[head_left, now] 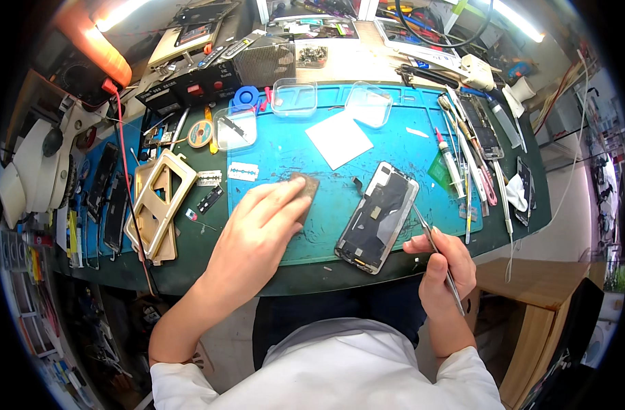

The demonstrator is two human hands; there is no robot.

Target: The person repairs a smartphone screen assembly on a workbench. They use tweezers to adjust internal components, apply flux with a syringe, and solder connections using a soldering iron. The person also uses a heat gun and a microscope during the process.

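My left hand (pixel 261 219) has its fingers over a small brown flat block (pixel 312 193) on the blue mat, gripping it from the left; the thumb is hidden. In my right hand (pixel 450 270) a pair of metal tweezers (pixel 432 239) is held between thumb and fingers. The tweezers' tips point up and left, at the right edge of a phone screen assembly (pixel 374 222); I cannot tell if they touch it. That assembly lies tilted on the mat, dark back side up, with a short flex cable (pixel 357 184) sticking out at its upper left.
Beyond lie a white square sheet (pixel 340 140) and clear plastic boxes (pixel 294 99). Razor blades (pixel 243 171) and beige frames (pixel 161 198) lie left. A syringe (pixel 450 160), brushes and hand tools fill the right side. A red cable (pixel 123 157) hangs over the left edge.
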